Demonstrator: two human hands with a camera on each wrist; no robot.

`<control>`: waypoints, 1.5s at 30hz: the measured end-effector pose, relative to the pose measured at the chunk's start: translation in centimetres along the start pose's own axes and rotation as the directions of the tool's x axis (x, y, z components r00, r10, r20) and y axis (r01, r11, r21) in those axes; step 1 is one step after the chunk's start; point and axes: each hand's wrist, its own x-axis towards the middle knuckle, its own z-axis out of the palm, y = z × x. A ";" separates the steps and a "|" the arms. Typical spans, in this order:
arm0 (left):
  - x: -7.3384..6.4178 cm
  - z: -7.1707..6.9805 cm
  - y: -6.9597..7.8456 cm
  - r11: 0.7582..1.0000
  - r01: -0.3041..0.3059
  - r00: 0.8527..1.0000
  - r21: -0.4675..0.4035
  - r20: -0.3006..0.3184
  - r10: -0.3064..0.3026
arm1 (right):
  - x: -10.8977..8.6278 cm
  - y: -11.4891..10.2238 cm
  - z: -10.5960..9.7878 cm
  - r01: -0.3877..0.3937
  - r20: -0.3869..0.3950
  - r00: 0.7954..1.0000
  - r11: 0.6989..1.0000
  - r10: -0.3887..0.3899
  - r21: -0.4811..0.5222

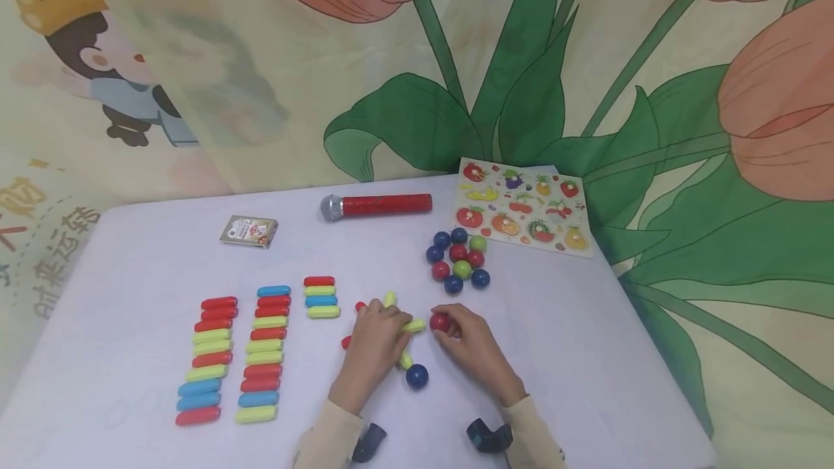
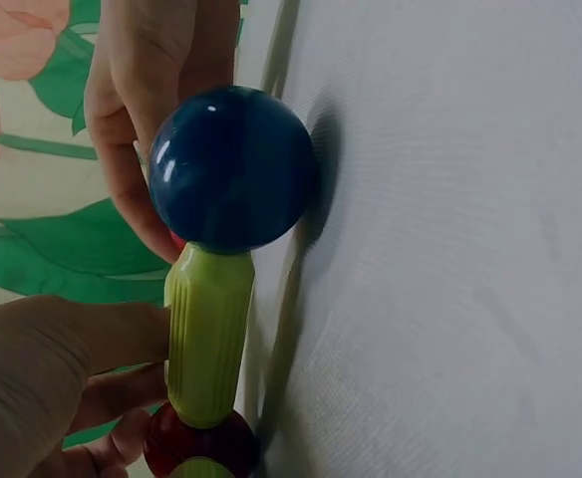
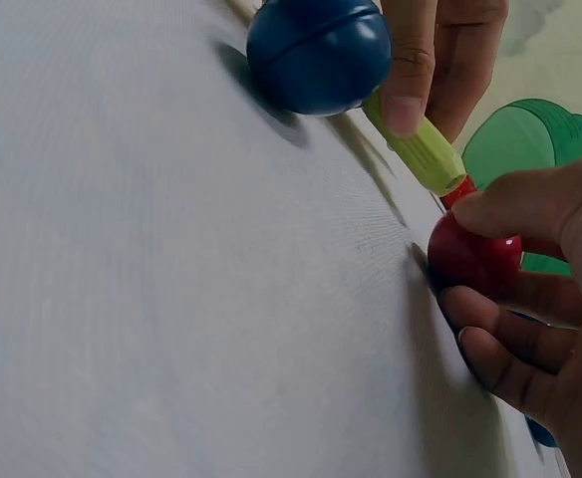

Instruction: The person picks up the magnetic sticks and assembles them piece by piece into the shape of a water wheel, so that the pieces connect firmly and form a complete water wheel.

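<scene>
My left hand reaches over a figure of toy sticks and balls and holds it; part of it is hidden beneath the hand. A yellow-green stick lies against the left thumb, with a dark blue ball at its near end and a dark red ball at its other end. Another yellow-green stick points right from the figure. Close to its tip, my right hand pinches a red ball between thumb and fingers. In the head view a small gap separates ball and stick.
Columns of red, yellow-green and blue sticks lie left. Blue, red and green balls cluster behind the right hand, beside a fruit-picture board. A red toy microphone and a small card box lie toward the back.
</scene>
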 end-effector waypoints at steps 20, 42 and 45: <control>-2.0 -0.2 -0.7 0.987 0.156 0.982 0.032 -0.110 -0.152 | 0.8 0.4 -0.4 0.086 -0.335 0.927 0.966 -0.167 -0.242; -1.9 -0.8 -0.8 0.997 0.077 0.997 -0.032 -0.029 -0.078 | 2.8 -0.2 0.1 0.030 -0.250 0.958 0.916 -0.141 -0.399; -2.0 -0.9 -0.8 0.997 0.069 0.997 -0.043 -0.041 -0.071 | 2.9 -0.1 0.1 0.022 -0.251 0.959 0.922 -0.128 -0.386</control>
